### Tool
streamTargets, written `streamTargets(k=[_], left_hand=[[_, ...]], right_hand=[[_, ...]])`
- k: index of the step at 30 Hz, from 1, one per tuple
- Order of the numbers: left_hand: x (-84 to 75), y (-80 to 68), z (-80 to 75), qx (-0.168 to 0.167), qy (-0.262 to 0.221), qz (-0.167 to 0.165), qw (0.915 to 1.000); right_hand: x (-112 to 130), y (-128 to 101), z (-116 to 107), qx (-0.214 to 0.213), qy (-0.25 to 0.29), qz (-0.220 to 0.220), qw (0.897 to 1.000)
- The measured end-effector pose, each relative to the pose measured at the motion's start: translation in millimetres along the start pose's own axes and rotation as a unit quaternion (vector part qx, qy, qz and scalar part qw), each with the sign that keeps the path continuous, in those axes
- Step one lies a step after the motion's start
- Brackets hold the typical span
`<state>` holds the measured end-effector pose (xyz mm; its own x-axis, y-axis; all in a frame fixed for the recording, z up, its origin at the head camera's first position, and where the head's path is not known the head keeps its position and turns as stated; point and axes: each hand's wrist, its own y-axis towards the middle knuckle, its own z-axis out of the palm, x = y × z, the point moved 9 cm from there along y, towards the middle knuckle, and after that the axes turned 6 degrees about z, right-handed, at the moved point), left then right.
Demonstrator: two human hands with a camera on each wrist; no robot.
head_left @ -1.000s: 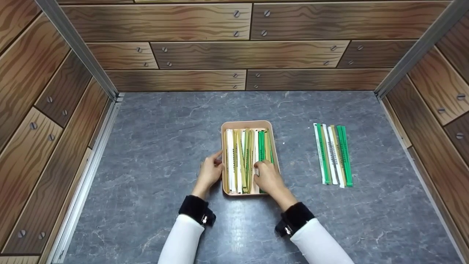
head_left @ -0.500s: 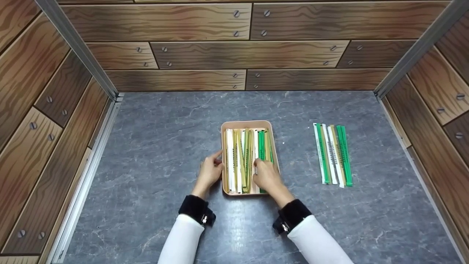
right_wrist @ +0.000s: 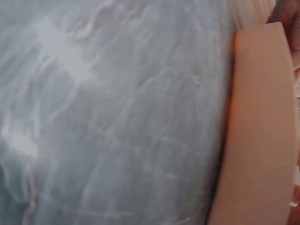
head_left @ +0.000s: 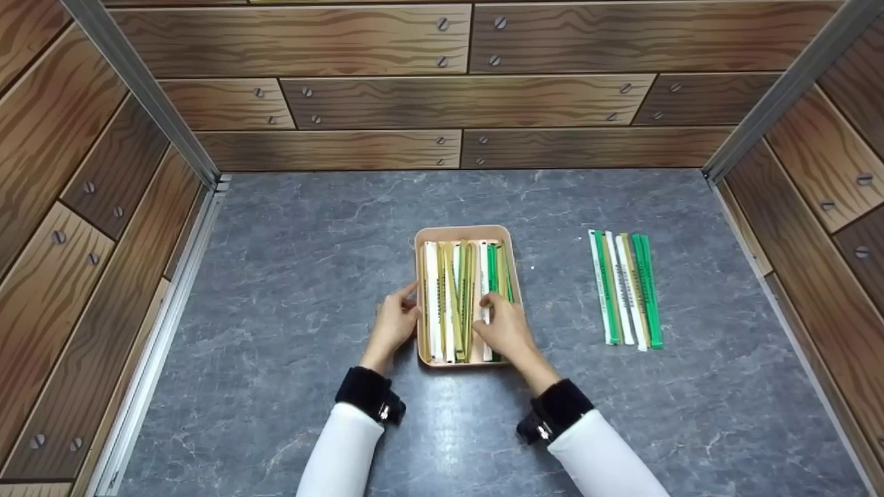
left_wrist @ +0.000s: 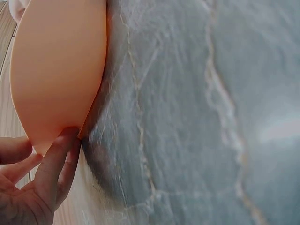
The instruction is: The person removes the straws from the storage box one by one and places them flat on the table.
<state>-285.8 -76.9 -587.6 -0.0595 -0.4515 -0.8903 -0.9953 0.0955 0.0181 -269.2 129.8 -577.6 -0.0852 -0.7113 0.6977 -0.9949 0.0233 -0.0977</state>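
Observation:
A shallow peach tray point(head_left: 464, 232) holds paper-wrapped straws lying lengthwise, white, gold and green. My left hand point(head_left: 395, 322) is at the tray's left side. In the left wrist view its fingers point(left_wrist: 56, 159) rest against the outer wall near the bottom edge. Over the right part of the tray is my right hand point(head_left: 506, 330), thumb and index finger spread apart. A white straw point(head_left: 485, 315) shows in the gap between those two fingertips. The other right-hand fingers are hidden under the hand. The right wrist view mostly has the tray's outer wall point(right_wrist: 262, 126).
To the right of the tray, several wrapped straws point(head_left: 625, 290) in white, green and gold lie side by side on the grey marbled tabletop point(head_left: 290, 276). Wood-patterned panels point(head_left: 373, 103) with metal corner rails stand at the back and both sides.
My right thumb and index finger have spread farther apart, and more of the white straw's near end shows. The left hand stays against the tray.

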Motion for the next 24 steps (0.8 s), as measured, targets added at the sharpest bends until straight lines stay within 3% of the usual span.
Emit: streamTargets(k=[13,24], left_hand=[[3.2,-1.2,-1.9,-0.002,-0.002,-0.017,0.9999],[4.1,-0.2,1.3,-0.004,-0.007,-0.031,0.9995]], right_hand=[[16,-17,-39,-0.056,0.059,-0.064,0.995],[-14,-15,-94,-0.125,0.080,-0.043,0.988]])
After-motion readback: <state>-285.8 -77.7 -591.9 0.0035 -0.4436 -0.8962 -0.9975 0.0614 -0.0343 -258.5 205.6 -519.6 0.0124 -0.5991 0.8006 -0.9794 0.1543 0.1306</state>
